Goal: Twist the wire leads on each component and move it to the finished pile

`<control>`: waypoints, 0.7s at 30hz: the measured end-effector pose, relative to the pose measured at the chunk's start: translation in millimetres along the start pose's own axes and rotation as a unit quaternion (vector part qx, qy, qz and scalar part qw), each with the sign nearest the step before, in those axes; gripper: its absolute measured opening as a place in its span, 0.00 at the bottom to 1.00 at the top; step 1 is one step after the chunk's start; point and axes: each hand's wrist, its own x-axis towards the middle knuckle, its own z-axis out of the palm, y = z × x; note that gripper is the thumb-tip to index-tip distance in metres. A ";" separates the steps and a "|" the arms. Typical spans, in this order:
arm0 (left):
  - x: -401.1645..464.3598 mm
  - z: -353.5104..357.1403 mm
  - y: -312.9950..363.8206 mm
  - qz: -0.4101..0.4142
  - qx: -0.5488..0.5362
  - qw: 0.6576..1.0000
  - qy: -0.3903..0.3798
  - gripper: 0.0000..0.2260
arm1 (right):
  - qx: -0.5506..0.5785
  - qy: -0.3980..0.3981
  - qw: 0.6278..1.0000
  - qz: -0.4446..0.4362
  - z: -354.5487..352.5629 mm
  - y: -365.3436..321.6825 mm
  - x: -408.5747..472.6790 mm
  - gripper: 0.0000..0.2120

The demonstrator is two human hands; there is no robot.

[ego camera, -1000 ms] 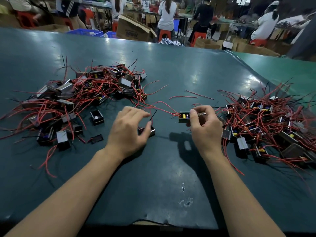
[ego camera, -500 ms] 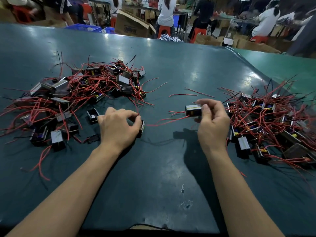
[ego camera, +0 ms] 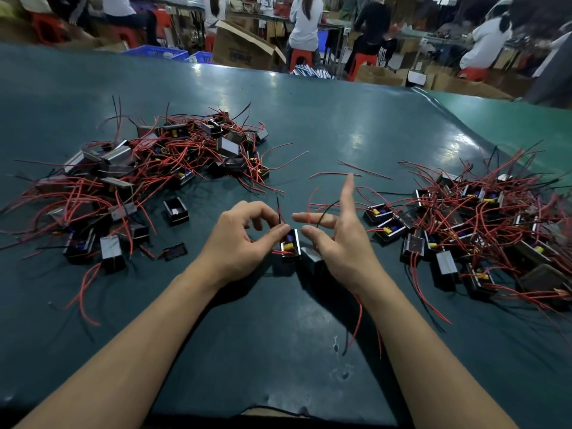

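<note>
My left hand [ego camera: 238,246] pinches a small black component [ego camera: 291,246] with yellow and blue parts, held just above the green table mat [ego camera: 278,335] at the centre. Its red and black leads [ego camera: 311,209] rise between my two hands. My right hand [ego camera: 339,239] is beside the component with fingers spread, index finger pointing up, and holds nothing. A tangled pile of components with red wires [ego camera: 139,174] lies at the left. A second pile [ego camera: 483,230] lies at the right.
Loose black housings [ego camera: 175,210] and a flat black piece [ego camera: 175,251] lie near the left pile. Stray red wires [ego camera: 335,174] lie beyond my hands. One red wire [ego camera: 359,314] runs under my right forearm. People sit at benches behind the table's far edge.
My right hand let go of the component it was carrying toward the right pile and came back to the centre, open. My left hand brought a new component to the middle.
</note>
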 end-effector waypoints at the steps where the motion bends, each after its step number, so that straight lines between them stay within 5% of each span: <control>1: 0.7 0.3 1.0 -0.016 -0.032 0.999 -0.011 0.05 | -0.009 0.004 1.000 -0.008 1.3 -0.4 0.2 0.47; 7: 1.4 5.9 7.9 -0.058 -0.114 0.992 0.003 0.03 | -0.063 0.015 0.998 -0.026 11.8 -0.4 -0.4 0.45; 12: 1.6 7.5 9.5 -0.060 -0.128 0.990 -0.001 0.02 | -0.073 0.040 0.996 -0.045 15.6 2.7 1.3 0.33; 17: 1.8 9.6 9.9 -0.065 -0.150 0.986 -0.026 0.05 | -0.067 0.058 0.993 -0.073 17.0 4.8 3.1 0.43; 21: 2.9 10.2 7.8 -0.068 -0.137 0.988 -0.025 0.03 | -0.026 0.088 0.994 -0.064 15.8 2.9 5.2 0.21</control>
